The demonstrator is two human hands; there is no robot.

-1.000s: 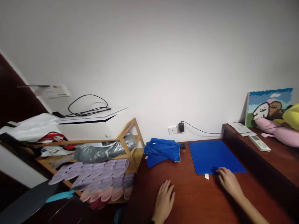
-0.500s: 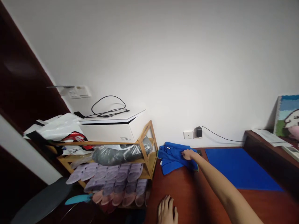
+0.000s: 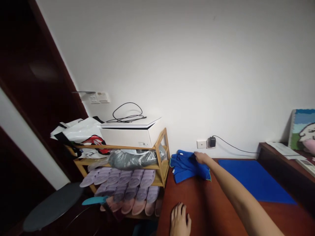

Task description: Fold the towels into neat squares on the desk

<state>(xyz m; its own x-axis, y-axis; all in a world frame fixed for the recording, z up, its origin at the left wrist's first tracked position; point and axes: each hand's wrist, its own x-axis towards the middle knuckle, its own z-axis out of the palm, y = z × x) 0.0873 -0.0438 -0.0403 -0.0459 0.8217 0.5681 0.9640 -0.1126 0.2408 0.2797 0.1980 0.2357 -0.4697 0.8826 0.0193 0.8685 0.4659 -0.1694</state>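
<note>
A crumpled blue cloth (image 3: 184,167) with a green-yellow edge lies at the back left corner of the reddish-brown table (image 3: 197,203). My right hand (image 3: 200,158) reaches over the far edge of this cloth, its fingers bent down and pressed together on it; the fingertips are partly hidden. Near the front left of the table, my left hand (image 3: 180,220) rests flat on the wood with its fingers spread a little and nothing under them that shows. A flat blue mat (image 3: 256,180) lies to the right of my right forearm.
Left of the table stands a wooden rack (image 3: 161,157) with a white box (image 3: 128,136), a black cable, bags and rows of slippers (image 3: 124,177). A grey stool (image 3: 54,206) is at the lower left. On the wall, a black plug (image 3: 212,141) has a cord running right.
The camera view has turned slightly left. My right hand has shifted a little toward the cloth's far edge, and the cloth's folds look slightly different. My left hand still rests on the table.
</note>
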